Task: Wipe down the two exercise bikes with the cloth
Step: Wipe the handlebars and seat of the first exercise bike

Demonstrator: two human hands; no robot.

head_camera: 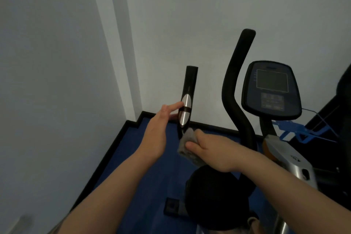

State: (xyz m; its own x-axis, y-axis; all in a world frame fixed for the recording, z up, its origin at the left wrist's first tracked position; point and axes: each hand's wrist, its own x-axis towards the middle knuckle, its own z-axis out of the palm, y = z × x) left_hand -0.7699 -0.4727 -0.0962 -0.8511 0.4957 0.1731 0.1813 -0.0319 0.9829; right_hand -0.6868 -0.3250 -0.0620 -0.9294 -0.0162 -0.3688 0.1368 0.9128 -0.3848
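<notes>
An exercise bike stands in front of me in a room corner. Its short black handle with silver sensor plates rises at the centre. My left hand is beside it, straight fingers touching the silver plate from the left. My right hand grips a grey cloth wrapped round the lower part of that handle. A long curved black handlebar rises to the right. The dark console with its screen sits further right. The black round housing lies below my hands.
White walls close in at the left and behind. Blue floor with a black skirting edge lies below. A silver frame part and a blue metal piece are at the right. A dark shape fills the far right edge.
</notes>
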